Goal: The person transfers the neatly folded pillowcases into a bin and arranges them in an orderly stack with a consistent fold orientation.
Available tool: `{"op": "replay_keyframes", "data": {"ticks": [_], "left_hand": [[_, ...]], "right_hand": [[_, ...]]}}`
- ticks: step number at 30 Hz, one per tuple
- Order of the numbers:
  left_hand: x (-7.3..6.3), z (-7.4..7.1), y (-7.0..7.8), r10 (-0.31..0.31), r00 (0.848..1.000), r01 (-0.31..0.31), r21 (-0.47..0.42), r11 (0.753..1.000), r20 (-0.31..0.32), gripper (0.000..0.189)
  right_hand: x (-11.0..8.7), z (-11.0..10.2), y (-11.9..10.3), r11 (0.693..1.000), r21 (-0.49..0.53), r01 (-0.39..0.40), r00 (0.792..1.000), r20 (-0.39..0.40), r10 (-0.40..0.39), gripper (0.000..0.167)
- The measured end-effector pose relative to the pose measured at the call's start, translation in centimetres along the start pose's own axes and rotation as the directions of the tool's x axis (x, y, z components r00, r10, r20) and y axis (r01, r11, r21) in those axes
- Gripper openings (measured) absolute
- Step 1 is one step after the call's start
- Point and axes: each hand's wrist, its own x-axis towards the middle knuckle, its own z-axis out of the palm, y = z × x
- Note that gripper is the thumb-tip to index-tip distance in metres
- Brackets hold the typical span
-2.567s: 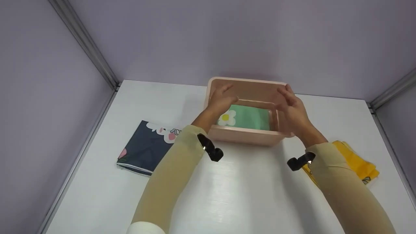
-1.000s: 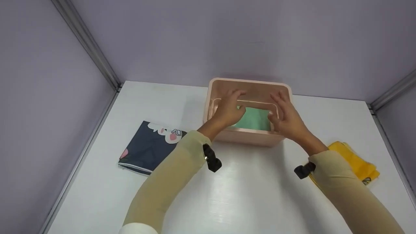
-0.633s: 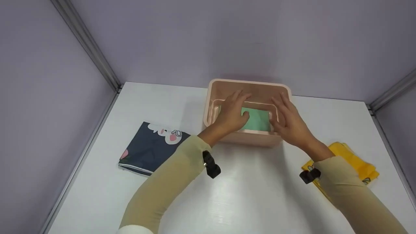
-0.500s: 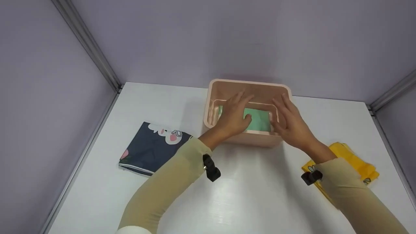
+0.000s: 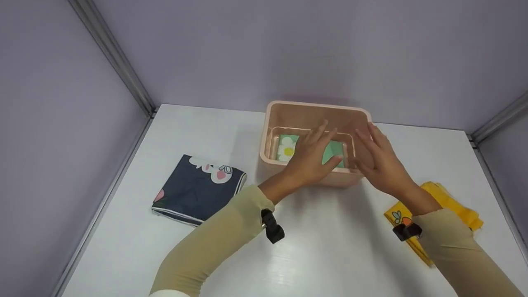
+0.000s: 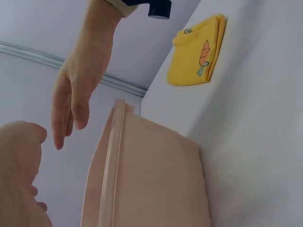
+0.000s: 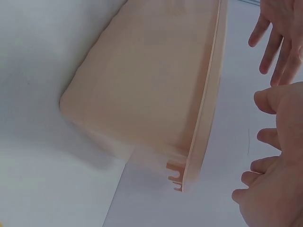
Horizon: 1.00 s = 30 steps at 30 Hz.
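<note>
A pink plastic bin [image 5: 317, 105] stands by the back wall, with a folded green cloth [image 5: 338, 149] bearing a white daisy flat on its bottom. My left hand [image 5: 309, 161] is over the bin's front side, fingers spread, partly covering the cloth in the head view. Over the right front corner is my right hand [image 5: 383, 167], its fingers extended. Both hands hold nothing; in the left wrist view, the left hand [image 6: 19, 175] and right hand [image 6: 80, 85] are above the bin's rim [image 6: 111, 165]. The right wrist view shows the bin's outer wall [image 7: 142, 71] beside the fingers.
A folded navy cloth [image 5: 194, 192] with a white and pink print lies left on the white table [image 5: 313, 255]. To the right, partly under the right forearm, lies a folded yellow cloth [image 5: 451, 204] with a carrot print. Lilac panels [image 5: 309, 49] enclose the table.
Both hands have drawn up and back toward the near side of the bin, moving rightward. The left hand's fingers have straightened and the daisy shows again. The green cloth stays in the bin.
</note>
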Motion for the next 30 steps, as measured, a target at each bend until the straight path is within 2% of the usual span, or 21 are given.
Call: {"op": "replay_keyframes", "data": {"ticks": [6,11,20,30], "left_hand": [[-0.2,0.6,0.7,-0.044,0.998,0.042,0.046,0.998,0.047,0.072],[-0.2,1.4,1.1,-0.049,0.997,0.047,0.043,0.998,0.055,0.073],[-0.4,3.4,2.7,-0.015,0.997,0.012,0.032,0.999,0.080,0.075],[-1.1,5.4,3.9,0.047,0.995,-0.042,-0.061,0.997,0.090,0.070]], "right_hand": [[-1.1,-0.4,0.4,0.998,-0.066,0.018,1.000,-0.004,-0.018,0.074],[-1.8,-0.6,0.8,0.996,-0.091,0.002,1.000,0.007,-0.002,0.074],[-2.6,-1.1,1.6,0.996,-0.087,-0.034,0.999,-0.008,0.034,0.073],[-3.9,-2.2,3.4,0.993,-0.085,-0.084,0.996,-0.042,0.080,0.075]]}}
